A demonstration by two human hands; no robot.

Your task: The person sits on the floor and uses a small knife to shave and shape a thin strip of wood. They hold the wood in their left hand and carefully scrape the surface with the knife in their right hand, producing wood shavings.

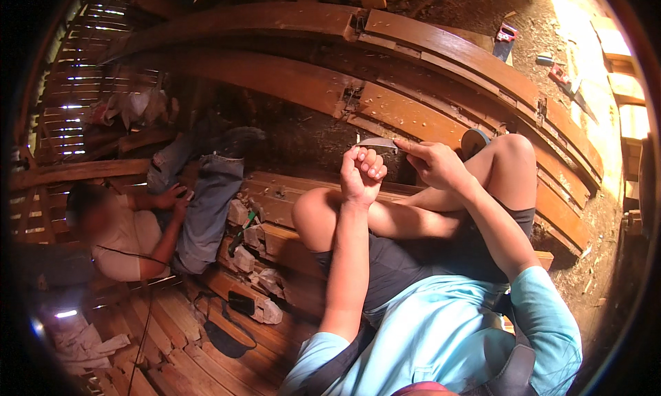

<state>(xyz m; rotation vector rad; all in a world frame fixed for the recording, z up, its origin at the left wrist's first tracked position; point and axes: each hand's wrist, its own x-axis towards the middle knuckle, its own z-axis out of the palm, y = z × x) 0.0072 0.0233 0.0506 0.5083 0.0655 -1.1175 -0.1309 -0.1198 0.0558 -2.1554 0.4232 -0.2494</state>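
Observation:
A short, pale, curved blade (377, 142) spans the gap between my two hands, above my crossed legs. My left hand (363, 175) is closed in a fist, palm side up, at the blade's left end; any handle inside it is hidden. From the right, my right hand (439, 164) reaches in with its index finger stretched to the blade's right end. Its other fingers are curled, and the thumb is hidden, so the exact grip there is unclear.
Long reddish-brown beams (413, 113) with notches and shavings curve past beyond my knees. A round dark disc (474, 142) is by my right knee. Red-handled tools (506, 34) lie at the far right. Another person (131, 237) sits at left, near a dark cap (226, 337) and a phone (241, 302).

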